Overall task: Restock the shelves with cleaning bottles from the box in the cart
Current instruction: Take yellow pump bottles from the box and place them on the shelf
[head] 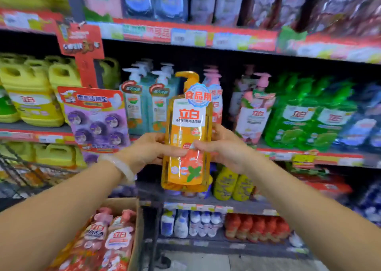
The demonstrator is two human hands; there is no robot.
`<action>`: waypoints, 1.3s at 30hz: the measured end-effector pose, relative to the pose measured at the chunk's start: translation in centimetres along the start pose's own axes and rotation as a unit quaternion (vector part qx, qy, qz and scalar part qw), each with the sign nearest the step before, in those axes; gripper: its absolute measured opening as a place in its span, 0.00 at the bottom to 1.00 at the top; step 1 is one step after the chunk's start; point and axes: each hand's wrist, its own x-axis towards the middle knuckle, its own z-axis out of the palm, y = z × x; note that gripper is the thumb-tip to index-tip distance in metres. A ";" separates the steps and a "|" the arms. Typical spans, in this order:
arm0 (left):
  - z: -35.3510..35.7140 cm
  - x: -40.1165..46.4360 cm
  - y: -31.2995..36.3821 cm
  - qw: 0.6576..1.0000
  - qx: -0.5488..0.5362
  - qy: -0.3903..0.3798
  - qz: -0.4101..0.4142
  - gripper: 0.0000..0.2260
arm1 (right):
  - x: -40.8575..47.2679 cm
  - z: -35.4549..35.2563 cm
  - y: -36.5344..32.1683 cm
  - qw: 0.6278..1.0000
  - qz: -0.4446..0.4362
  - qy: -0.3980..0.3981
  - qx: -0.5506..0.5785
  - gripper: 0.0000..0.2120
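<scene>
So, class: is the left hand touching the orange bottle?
Touching. The head view shows the left hand holding the orange bottle, its thumb lying across the label.

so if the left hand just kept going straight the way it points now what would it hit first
Probably the teal pump bottles on the shelf behind. The left hand, gripping the orange bottle, points up and forward toward them, though depth is hard to judge here.

arms: two forearms bare, no sleeves in view | left hand (147, 151): bare, no glove | left wrist: pale translucent bangle (121, 166), smooth and rounded | right hand (225, 148): bare, no glove | right wrist: nothing worn
</scene>
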 end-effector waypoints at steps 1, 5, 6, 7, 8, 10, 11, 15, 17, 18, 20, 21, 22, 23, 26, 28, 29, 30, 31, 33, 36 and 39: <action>2.3 0.7 1.3 1.000 0.002 -0.010 0.011 0.23 | -1.4 -2.3 -0.9 1.000 -0.009 0.015 -0.003 0.25; 10.5 2.9 7.1 0.996 0.002 -0.074 0.049 0.16 | -6.2 -10.4 -4.4 0.997 -0.045 0.066 -0.019 0.23; 12.2 3.4 8.4 0.994 0.004 -0.088 0.059 0.15 | -7.2 -12.0 -5.4 0.995 -0.058 0.076 -0.021 0.21; 13.6 4.0 9.7 0.993 0.010 -0.096 0.072 0.14 | -8.0 -13.5 -6.4 0.993 -0.070 0.087 -0.026 0.21; 14.9 4.6 11.0 0.991 0.022 -0.099 0.089 0.14 | -8.6 -14.8 -7.4 0.991 -0.080 0.102 -0.035 0.21; 17.2 5.8 13.7 0.986 0.038 -0.105 0.124 0.12 | -9.6 -17.4 -9.4 0.985 -0.100 0.134 -0.049 0.21; 18.1 6.5 14.9 0.983 0.040 -0.110 0.139 0.10 | -10.0 -18.6 -10.4 0.982 -0.110 0.146 -0.052 0.19; 20.7 9.2 19.1 0.974 0.053 -0.132 0.178 0.10 | -10.3 -22.8 -13.7 0.974 -0.137 0.160 -0.082 0.17; 21.7 10.8 20.5 0.969 0.053 -0.147 0.191 0.09 | -9.9 -24.7 -14.9 0.972 -0.143 0.163 -0.091 0.17; 22.2 11.7 21.2 0.968 0.049 -0.153 0.195 0.08 | -9.6 -25.6 -15.3 0.970 -0.146 0.168 -0.095 0.17; 23.3 13.6 22.7 0.964 0.049 -0.159 0.205 0.10 | -8.7 -27.4 -16.3 0.966 -0.154 0.185 -0.091 0.17; 23.8 14.6 23.5 0.963 0.051 -0.160 0.211 0.11 | -8.3 -28.4 -16.8 0.964 -0.159 0.194 -0.087 0.17; 24.4 15.6 24.4 0.962 0.049 -0.160 0.216 0.11 | -7.9 -29.3 -17.4 0.961 -0.166 0.203 -0.086 0.17; 24.9 16.6 25.4 0.960 0.046 -0.161 0.223 0.11 | -7.6 -30.3 -18.1 0.958 -0.173 0.210 -0.087 0.16; 26.5 19.4 28.6 0.954 0.054 -0.156 0.251 0.12 | -7.0 -33.3 -20.3 0.951 -0.196 0.224 -0.090 0.17; 27.9 21.1 30.6 0.947 0.063 -0.157 0.272 0.16 | -6.8 -35.3 -21.6 0.942 -0.219 0.237 -0.091 0.18; 28.6 21.9 31.4 0.944 0.062 -0.159 0.281 0.18 | -6.7 -36.4 -22.1 0.937 -0.232 0.247 -0.088 0.19; 29.4 22.6 32.2 0.942 0.061 -0.161 0.287 0.20 | -6.7 -37.4 -22.5 0.932 -0.243 0.257 -0.081 0.20; 30.3 23.4 32.9 0.939 0.061 -0.164 0.294 0.20 | -6.6 -38.5 -22.9 0.927 -0.253 0.266 -0.074 0.22; 32.2 24.9 34.1 0.935 0.061 -0.168 0.305 0.19 | -6.5 -40.8 -23.3 0.920 -0.265 0.281 -0.069 0.24; 35.6 26.9 35.7 0.929 0.053 -0.182 0.318 0.20 | -7.1 -44.6 -23.7 0.908 -0.280 0.303 -0.074 0.25; 39.7 28.8 37.2 0.920 0.033 -0.198 0.336 0.19 | -8.0 -48.7 -24.5 0.898 -0.296 0.314 -0.087 0.25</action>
